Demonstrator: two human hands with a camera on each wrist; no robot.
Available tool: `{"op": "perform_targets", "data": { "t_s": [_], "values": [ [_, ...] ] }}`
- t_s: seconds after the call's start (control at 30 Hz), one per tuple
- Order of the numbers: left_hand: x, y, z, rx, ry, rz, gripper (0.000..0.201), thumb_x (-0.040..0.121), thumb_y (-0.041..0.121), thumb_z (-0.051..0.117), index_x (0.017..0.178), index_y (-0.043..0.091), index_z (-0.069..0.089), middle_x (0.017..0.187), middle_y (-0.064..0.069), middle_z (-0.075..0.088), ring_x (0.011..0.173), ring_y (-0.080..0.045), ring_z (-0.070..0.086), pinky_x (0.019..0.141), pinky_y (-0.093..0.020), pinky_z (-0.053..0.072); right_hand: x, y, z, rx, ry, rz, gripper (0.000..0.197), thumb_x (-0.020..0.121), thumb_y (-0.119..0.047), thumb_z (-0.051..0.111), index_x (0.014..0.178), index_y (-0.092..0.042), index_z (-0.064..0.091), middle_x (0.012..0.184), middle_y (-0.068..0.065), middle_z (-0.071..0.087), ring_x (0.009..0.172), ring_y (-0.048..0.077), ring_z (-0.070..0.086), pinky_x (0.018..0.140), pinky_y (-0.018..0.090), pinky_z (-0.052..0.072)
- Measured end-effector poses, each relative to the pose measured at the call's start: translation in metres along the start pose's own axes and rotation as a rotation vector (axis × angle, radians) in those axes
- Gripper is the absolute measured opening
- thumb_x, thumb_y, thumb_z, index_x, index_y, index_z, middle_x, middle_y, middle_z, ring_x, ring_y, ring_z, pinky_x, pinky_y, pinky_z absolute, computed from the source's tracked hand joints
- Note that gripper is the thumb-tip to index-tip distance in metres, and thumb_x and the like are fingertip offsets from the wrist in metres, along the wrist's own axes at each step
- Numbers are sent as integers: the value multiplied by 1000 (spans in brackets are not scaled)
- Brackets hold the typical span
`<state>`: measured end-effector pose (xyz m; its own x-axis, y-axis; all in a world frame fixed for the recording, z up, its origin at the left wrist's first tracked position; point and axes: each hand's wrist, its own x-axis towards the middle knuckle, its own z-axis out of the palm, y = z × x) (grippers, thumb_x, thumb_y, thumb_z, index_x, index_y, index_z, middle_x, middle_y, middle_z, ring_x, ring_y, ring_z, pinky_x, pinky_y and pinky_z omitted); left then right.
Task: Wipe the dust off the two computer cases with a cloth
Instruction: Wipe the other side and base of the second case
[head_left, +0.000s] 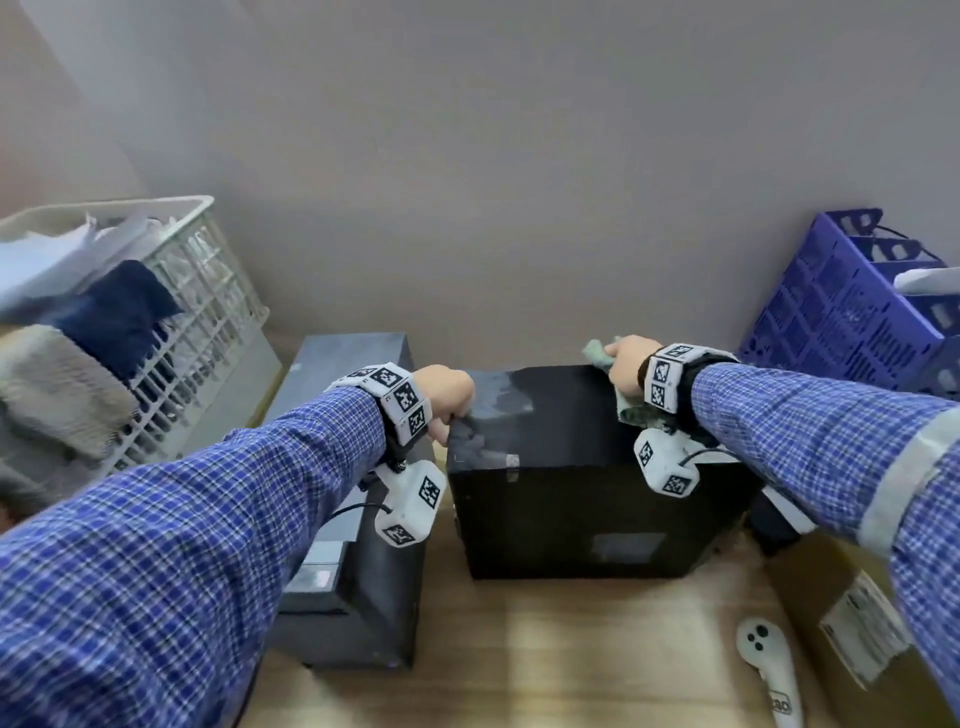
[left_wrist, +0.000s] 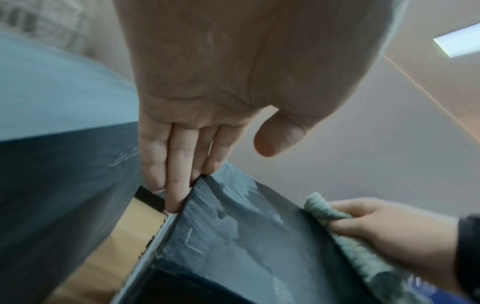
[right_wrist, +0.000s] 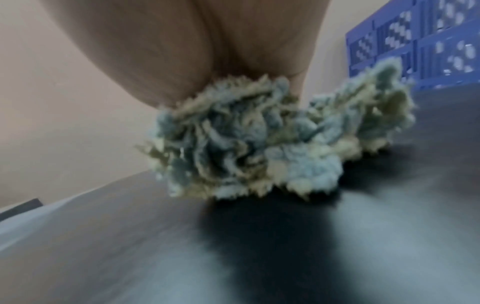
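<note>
Two computer cases stand side by side on a wooden surface. The left case (head_left: 358, 587) is grey-black; the right case (head_left: 571, 493) is black. A pale dusty patch (head_left: 493, 402) covers the near-left of the right case's top (left_wrist: 233, 226); the rest of that top looks dark. My left hand (head_left: 447, 397) rests on that case's upper left edge, fingers (left_wrist: 179, 185) straight down its side, thumb free. At the top's far right corner, my right hand (head_left: 626, 366) grips a crumpled green-blue cloth (head_left: 597, 353) and presses it on the top (right_wrist: 233, 144).
A white lattice basket (head_left: 208, 291) piled with fabric stands at the left. A blue plastic crate (head_left: 841, 312) leans at the right. A cardboard box (head_left: 857, 623) and a white controller (head_left: 769, 670) lie at the lower right. A wall runs close behind the cases.
</note>
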<state>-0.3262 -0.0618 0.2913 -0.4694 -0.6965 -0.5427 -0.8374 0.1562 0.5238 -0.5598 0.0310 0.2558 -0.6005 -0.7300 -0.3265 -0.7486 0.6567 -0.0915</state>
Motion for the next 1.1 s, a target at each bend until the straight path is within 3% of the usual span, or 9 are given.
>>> {"op": "perform_targets", "data": {
  "t_s": [0.17,0.27,0.37,0.43,0.53,0.67,0.77,0.97,1.1],
  "values": [
    [-5,-24,-7,-488,-74,-94,10,90,19,36,87,12,42,47,-7,50,32,-19,46,46,-19,37,0,-86,12,-65,-13,-236,59,85,-2,57,139,-24,47,147,3,44,127,26,50,101,34,45],
    [-2,-33,-3,-547,-25,-90,21,93,30,40,94,11,48,51,-13,66,62,-27,64,71,-31,52,4,-126,16,-62,-6,-332,57,90,-2,49,142,-24,44,145,3,46,126,26,50,99,32,46],
    [2,-39,-2,-632,-24,-95,32,93,31,40,111,6,46,53,-13,64,69,-24,57,64,-29,43,8,-139,16,46,-3,-398,58,90,1,44,140,-28,49,145,4,47,124,25,52,99,33,46],
    [3,-40,-2,-615,7,-91,33,95,33,40,116,8,42,74,-19,69,77,-30,66,75,-35,52,10,-135,19,114,3,-458,57,88,2,43,132,-32,57,131,5,59,112,27,59,93,34,50],
    [4,-33,-3,-531,80,-79,35,94,38,38,118,13,42,102,-22,64,87,-33,71,89,-43,57,5,-122,29,182,-25,-586,57,82,1,42,119,-35,65,102,-2,66,96,26,62,89,37,51],
    [13,-22,-8,-265,206,-54,48,87,42,33,115,9,55,124,-24,61,110,-39,63,103,-49,48,-31,-113,36,132,-110,-719,51,88,0,44,132,-22,59,127,1,57,119,20,51,105,23,33],
    [21,-8,-10,6,237,-16,35,97,16,34,122,1,53,132,-26,55,118,-41,55,105,-48,44,-57,-107,44,124,-154,-780,44,96,-13,47,136,-30,54,135,-9,47,126,11,42,107,16,23],
    [12,7,-7,606,173,171,16,90,11,49,81,7,62,95,-11,68,85,-31,64,77,-34,55,-90,-84,51,7,-229,-873,41,96,-14,47,133,-30,57,137,-3,44,127,14,41,108,19,23],
    [8,-3,-7,745,159,164,9,91,12,57,94,7,64,88,-2,61,85,-26,65,68,-30,50,-79,-61,35,57,-237,-802,29,91,-8,49,110,-19,67,108,3,60,103,17,54,94,25,38]
  ]
}}
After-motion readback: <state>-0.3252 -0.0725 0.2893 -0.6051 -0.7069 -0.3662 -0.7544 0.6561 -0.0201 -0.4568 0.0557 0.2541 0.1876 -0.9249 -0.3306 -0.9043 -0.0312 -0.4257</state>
